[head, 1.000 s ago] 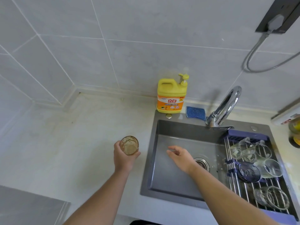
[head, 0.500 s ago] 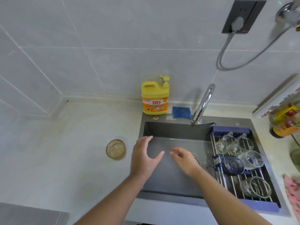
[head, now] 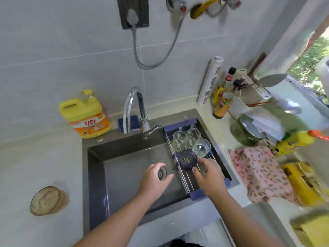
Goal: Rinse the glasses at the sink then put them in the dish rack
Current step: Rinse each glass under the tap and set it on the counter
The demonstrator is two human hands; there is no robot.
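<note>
The yellow detergent bottle (head: pixel 85 114), left of centre in the frame, has an orange label (head: pixel 89 124) bearing the white characters "立白". Print on the white roll (head: pixel 211 81) and the condiment bottles (head: pixel 221 104), upper right, is illegible.

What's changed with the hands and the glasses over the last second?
The left hand let go of the amber glass, left standing on the counter, and moved right over the sink. The right hand moved right to the dish rack and grips a clear glass there. The other racked glasses stayed put.
</note>
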